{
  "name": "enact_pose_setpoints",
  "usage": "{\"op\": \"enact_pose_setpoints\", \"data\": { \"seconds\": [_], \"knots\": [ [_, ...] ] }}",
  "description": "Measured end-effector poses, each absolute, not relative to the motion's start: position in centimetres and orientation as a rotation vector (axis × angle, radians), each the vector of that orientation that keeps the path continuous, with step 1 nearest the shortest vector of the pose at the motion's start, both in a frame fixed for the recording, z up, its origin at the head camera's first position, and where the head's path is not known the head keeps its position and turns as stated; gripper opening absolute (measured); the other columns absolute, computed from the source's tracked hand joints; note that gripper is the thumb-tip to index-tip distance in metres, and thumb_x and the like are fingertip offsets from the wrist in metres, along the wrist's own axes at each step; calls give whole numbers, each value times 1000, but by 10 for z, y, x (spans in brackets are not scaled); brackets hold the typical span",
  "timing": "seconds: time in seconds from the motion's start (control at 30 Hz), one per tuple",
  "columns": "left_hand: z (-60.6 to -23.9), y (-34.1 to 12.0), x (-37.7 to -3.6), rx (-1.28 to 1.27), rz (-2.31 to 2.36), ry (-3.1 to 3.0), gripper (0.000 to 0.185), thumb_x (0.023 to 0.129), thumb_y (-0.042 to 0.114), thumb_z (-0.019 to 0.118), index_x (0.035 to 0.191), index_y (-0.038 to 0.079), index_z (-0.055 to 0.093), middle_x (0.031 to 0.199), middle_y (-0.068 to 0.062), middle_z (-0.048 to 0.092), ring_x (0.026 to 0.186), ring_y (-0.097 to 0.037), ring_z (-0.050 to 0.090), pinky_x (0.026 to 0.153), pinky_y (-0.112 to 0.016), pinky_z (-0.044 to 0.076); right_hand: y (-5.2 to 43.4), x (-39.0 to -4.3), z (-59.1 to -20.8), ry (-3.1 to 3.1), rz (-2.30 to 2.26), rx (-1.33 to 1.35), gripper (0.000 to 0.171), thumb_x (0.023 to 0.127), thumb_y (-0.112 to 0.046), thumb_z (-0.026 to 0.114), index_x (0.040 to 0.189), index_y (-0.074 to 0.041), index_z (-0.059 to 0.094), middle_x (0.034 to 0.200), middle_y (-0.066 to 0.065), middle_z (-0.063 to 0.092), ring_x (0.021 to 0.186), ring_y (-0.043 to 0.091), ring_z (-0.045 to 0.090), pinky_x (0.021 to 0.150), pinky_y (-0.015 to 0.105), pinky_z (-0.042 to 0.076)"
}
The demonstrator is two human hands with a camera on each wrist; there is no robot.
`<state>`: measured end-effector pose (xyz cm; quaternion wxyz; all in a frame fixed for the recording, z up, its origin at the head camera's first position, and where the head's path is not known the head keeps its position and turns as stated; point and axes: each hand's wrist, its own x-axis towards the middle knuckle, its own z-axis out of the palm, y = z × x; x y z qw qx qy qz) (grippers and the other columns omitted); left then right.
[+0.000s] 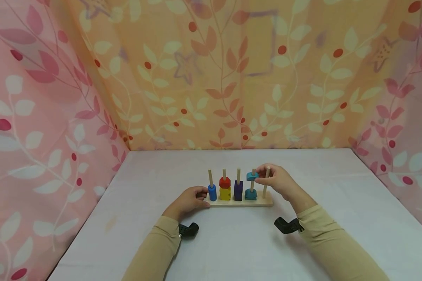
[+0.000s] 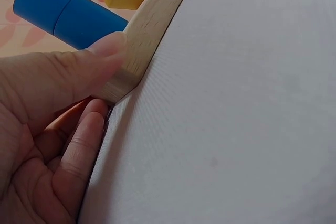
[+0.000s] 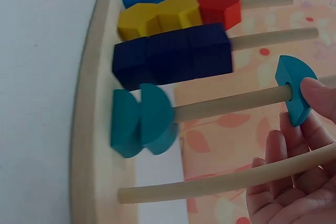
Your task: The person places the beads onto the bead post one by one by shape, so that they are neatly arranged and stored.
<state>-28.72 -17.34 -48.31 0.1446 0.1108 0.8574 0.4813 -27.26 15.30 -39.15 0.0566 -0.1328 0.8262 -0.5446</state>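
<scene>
A wooden peg stacker [image 1: 240,204] with several upright pegs stands on the table. My left hand [image 1: 190,201] holds the left end of its base, thumb on the wood beside the blue cylinders [image 2: 71,11]. My right hand [image 1: 276,180] pinches a teal half-round block [image 3: 295,90], which is threaded on the upper part of the fourth peg. Two more teal half-round blocks [image 3: 157,119] sit at the bottom of that peg. Dark blue square blocks [image 3: 173,53] fill the lower third peg. On the second peg, a red hexagonal block [image 3: 219,8] tops two yellow blocks [image 3: 157,19].
The bare fifth peg [image 3: 210,183] rises at the right end, close in front of my right fingers. A white cloth covers the table [image 1: 232,242]. Floral curtains [image 1: 211,78] enclose the back and both sides. Black wrist cameras [image 1: 288,225] hang below both sleeves.
</scene>
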Motion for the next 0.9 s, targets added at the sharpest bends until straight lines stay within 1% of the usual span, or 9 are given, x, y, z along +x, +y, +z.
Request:
{"op": "enact_pose_setpoints", "data": {
  "seconds": [0.1,0.3,0.37,0.47,0.7,0.8,0.9],
  "knots": [
    [-483,-173,-287,322,1385,2473,49,68,25,81,112,16,61,104,0,59,94,-16,53,92,-33,44,152,-273,-400,2527,-1585,-348,32,82,-19,69,107,-2,59,104,14,56,96,25,49,84,37,45],
    [-484,-174,-286,294,1389,2462,49,69,25,80,113,15,60,105,0,59,95,-16,53,93,-33,43,149,-273,-415,2567,-1491,-253,28,79,-22,71,101,-8,62,105,12,54,101,29,45,83,43,41],
    [-484,-174,-286,283,1391,2457,49,70,25,80,114,15,60,106,1,59,96,-16,53,93,-33,43,148,-274,-420,2571,-1484,-237,27,78,-22,72,100,-9,63,104,12,55,100,29,45,84,46,39],
    [-484,-174,-286,282,1394,2453,49,70,25,79,114,15,60,107,0,59,96,-16,53,94,-34,43,146,-276,-429,2592,-1462,-219,25,77,-22,73,97,-11,63,101,10,55,98,28,46,82,45,38],
    [-485,-175,-287,279,1405,2443,51,70,25,79,115,14,59,108,0,58,97,-16,53,94,-34,42,144,-277,-440,2615,-1454,-246,22,76,-17,73,94,-7,63,97,11,52,93,27,43,79,39,35],
    [-485,-176,-288,271,1414,2429,52,70,25,79,116,15,58,110,1,58,99,-16,52,95,-35,42,143,-278,-439,2622,-1433,-253,23,76,-17,74,93,-7,62,97,11,53,92,27,44,79,40,36],
    [-485,-177,-289,270,1403,2426,53,69,27,80,117,15,58,110,2,57,99,-17,52,96,-35,41,145,-278,-436,2625,-1393,-288,25,77,-19,73,95,-7,62,99,11,56,95,27,47,81,43,38]
  ]
}}
